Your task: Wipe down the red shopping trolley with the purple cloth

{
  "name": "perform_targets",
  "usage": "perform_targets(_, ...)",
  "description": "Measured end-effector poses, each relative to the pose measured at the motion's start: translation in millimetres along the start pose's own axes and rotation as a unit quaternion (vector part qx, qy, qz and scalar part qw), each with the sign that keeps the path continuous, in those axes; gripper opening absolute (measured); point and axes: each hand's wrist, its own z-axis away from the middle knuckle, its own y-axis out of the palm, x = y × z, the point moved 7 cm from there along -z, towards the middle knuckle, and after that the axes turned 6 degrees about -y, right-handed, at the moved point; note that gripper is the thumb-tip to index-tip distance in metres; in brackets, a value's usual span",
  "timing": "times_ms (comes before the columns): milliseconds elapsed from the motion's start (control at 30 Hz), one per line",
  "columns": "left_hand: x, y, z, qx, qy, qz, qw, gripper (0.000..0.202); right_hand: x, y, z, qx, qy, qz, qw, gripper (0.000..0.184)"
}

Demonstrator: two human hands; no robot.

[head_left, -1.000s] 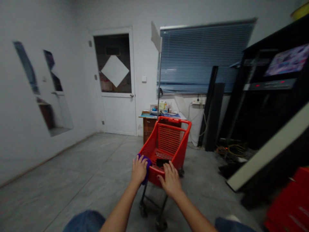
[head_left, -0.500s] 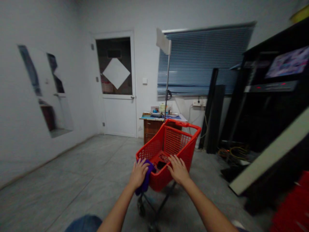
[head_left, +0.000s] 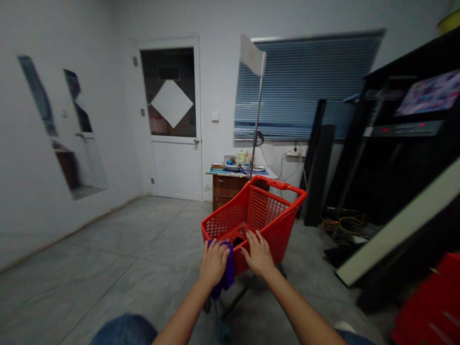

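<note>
A red plastic shopping cart (head_left: 275,230) stands in front of me, its front end towards me and its handle at the far side. Over its near rim hangs a purple cloth (head_left: 227,275). My left hand (head_left: 214,261) is closed over the cloth and the rim beneath. Just to the right, my right hand (head_left: 258,253) grips the bare rim, fingers reaching over into the basket and thumb apart. Something dark lies in the basket, mostly hidden by the hands. A pole with a pale flag (head_left: 252,55) rises at the cart's far end.
Behind the cart is a small brown desk (head_left: 224,187) with several items on it. A white door (head_left: 176,167) and a mirror (head_left: 66,129) are to the left. On the right, a pale board (head_left: 398,225) leans near a dark rack, with red crates (head_left: 431,302) lower down.
The cart has swung slightly, its handle end and flag shifting right. My hands have come closer together, the left moving right and the right moving left.
</note>
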Motion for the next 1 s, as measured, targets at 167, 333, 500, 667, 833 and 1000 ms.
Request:
perform_targets(167,42.2,-7.0,-14.2,0.022,0.024,0.021,0.999,0.04,2.7,-7.9,1.2,0.007,-0.069,-0.006,0.998,0.058)
perform_targets(333,26.6,-0.7,-6.1,-0.048,-0.012,-0.01,0.999,0.041,18.3,-1.7,-2.0,0.0,-0.062,-0.014,0.998,0.065)
perform_targets(500,-15.9,3.6,3.0,-0.111,-0.047,-0.09,0.989,0.037,33.2,4.6,0.1,-0.011,-0.045,-0.016,0.999,0.069)
perform_targets(667,-0.3,-5.4,-2.0,-0.063,0.021,-0.06,0.996,0.034,25.8,-0.8,-3.7,-0.005,-0.088,-0.006,0.996,0.063)
perform_targets(833,46.8,-15.5,-2.1,-0.032,0.028,-0.043,0.998,0.035,-17.6,-15.1,-12.6,-0.032,0.003,0.022,0.999,0.065)
perform_targets(1000,36.3,-10.7,-10.0,-0.065,-0.097,-0.078,0.99,0.043,-17.3,-9.5,-14.2,-0.02,-0.008,0.019,1.0,0.072)
